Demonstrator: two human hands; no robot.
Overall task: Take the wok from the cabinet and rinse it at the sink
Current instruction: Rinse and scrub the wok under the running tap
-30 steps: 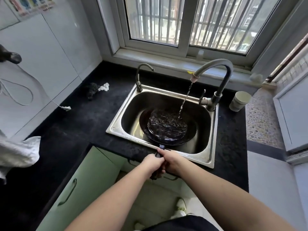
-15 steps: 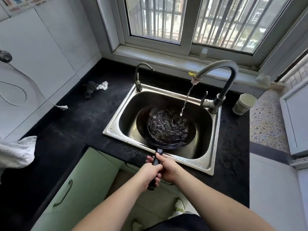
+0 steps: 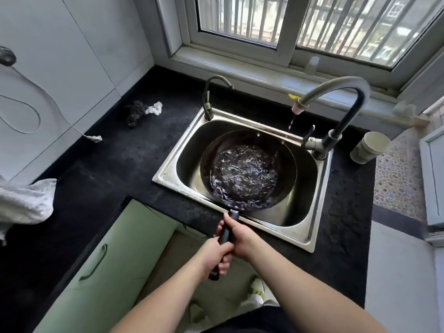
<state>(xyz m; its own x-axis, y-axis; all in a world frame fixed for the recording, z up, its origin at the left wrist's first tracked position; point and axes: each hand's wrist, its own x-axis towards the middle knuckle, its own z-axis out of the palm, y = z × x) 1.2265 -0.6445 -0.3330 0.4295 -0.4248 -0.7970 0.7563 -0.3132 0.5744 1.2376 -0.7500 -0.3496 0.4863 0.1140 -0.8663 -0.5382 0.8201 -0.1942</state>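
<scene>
A black wok (image 3: 286, 164) sits over the steel sink (image 3: 168, 169), raised near the rim and holding rippling water. Its black handle sticks out over the sink's front edge. My left hand (image 3: 213, 257) grips the lower end of the handle. My right hand (image 3: 242, 236) grips the handle just above it, close to the wok's bowl. The tall faucet (image 3: 346, 111) stands at the sink's right rear, and a thin stream of water falls from its spout onto the wok's far right side.
A small second tap (image 3: 209, 97) stands at the sink's back left. A pale cup (image 3: 370, 146) sits right of the faucet. A dark scrubber (image 3: 135, 110) with white paper and a grey cloth (image 3: 26, 200) lie on the black counter. A green cabinet door (image 3: 101, 267) is below.
The wok has risen from the sink bottom toward the rim and come nearer. The water inside sloshes. The stream from the faucet has thinned. Both hands keep their hold on the handle.
</scene>
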